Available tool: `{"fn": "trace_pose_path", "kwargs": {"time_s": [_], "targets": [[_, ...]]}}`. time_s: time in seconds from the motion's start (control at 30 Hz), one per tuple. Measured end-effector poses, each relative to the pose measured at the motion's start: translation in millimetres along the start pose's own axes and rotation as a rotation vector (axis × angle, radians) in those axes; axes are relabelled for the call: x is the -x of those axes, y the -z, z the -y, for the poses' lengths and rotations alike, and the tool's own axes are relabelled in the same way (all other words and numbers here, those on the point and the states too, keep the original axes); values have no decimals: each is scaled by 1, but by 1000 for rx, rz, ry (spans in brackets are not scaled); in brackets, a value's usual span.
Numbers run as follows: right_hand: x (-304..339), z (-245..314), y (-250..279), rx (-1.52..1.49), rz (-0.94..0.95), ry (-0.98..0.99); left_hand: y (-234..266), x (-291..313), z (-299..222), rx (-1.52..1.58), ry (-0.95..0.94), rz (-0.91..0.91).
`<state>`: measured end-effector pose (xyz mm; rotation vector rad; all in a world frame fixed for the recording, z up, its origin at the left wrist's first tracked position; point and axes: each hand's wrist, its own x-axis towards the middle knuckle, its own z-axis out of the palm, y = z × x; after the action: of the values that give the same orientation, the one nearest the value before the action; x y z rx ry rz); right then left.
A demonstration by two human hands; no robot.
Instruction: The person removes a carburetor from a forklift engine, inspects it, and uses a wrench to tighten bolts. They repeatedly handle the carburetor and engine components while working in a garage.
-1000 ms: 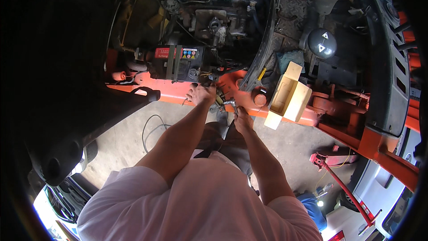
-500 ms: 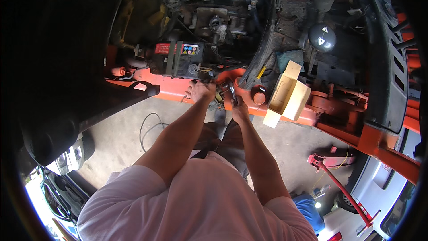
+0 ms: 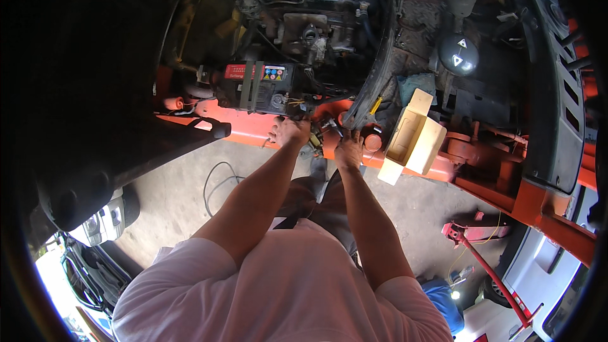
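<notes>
My left hand (image 3: 290,132) is closed at the orange frame edge, just below the black battery (image 3: 271,88). What its fingers hold, if anything, is hidden. Right beside it sits a small brassy fitting (image 3: 315,142). My right hand (image 3: 349,151) grips the handle end of a shiny metal wrench (image 3: 332,125), whose head reaches left into the recess of the orange frame (image 3: 240,125). A round orange cap (image 3: 372,143) lies close to the right of that hand.
Beyond my hands lies the dark engine (image 3: 310,35). An open cardboard box (image 3: 413,139) rests on the frame, near a yellow-handled tool (image 3: 376,105). A round black knob (image 3: 458,54) stands to the right. On the floor are a red floor jack (image 3: 478,231) and a cable (image 3: 208,183).
My right hand has swung the wrench handle to the right, so it now lies more sideways. My left hand keeps its place at the frame. The whole view has shifted slightly.
</notes>
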<state>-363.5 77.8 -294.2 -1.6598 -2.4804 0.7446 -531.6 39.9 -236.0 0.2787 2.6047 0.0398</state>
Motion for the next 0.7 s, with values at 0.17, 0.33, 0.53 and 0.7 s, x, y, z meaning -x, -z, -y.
{"fn": "trace_pose_path", "kwargs": {"time_s": [0.17, 0.33, 0.53, 0.7], "targets": [[0, -1, 9, -24, 42, 37, 10, 3, 8, 64, -16, 98], [2, 5, 21, -52, 32, 39, 5, 6, 31, 121, -71, 73], [23, 5, 9, -254, 134, 188, -2, 5, 55, 215, -44, 100], [19, 0, -66, -868, 494, -64, -1, -3, 50, 248, 47, 103]]}}
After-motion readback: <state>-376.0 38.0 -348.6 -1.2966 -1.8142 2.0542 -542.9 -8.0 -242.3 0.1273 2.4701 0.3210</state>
